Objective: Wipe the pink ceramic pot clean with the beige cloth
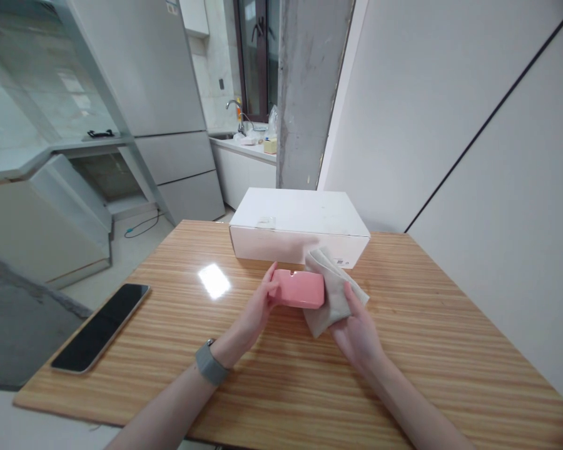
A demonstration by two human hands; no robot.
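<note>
Two hands meet over one small object, and from my remote seat the work in hand looks like wiping — so that is what I would tune. The rounded pink plastic case (pixel 299 289) sits just above the striped light-wood tabletop (pixel 450 350), directly in front of the flat white cardboard box (pixel 300 230) and near its front face, though I cannot tell whether it touches the box or rests on the wood. To do this well, I judge the case should be pinned firmly from its left end so it does not skate on the glossy surface, while the cloth is kept bunched enough to press flat against the plastic rather than trail loose. Short strokes along the case's length would suit better than broad ones, given the box close behind.

My left hand (pixel 258 312) is curled partly closed, thumb and fingertips clasping the left end of the pink case; a grey wristband (pixel 211 362) sits at the wrist. My right hand (pixel 359 334) is loosely closed around a crumpled beige-grey cloth (pixel 331 294), fingers wrapped over its lower folds, and the cloth is pressed against the case's right end. How tightly it grips I cannot say — the folds hide the fingertips.

A black slab smartphone (pixel 101 326) lies face up well apart, near the table's left edge.
</note>
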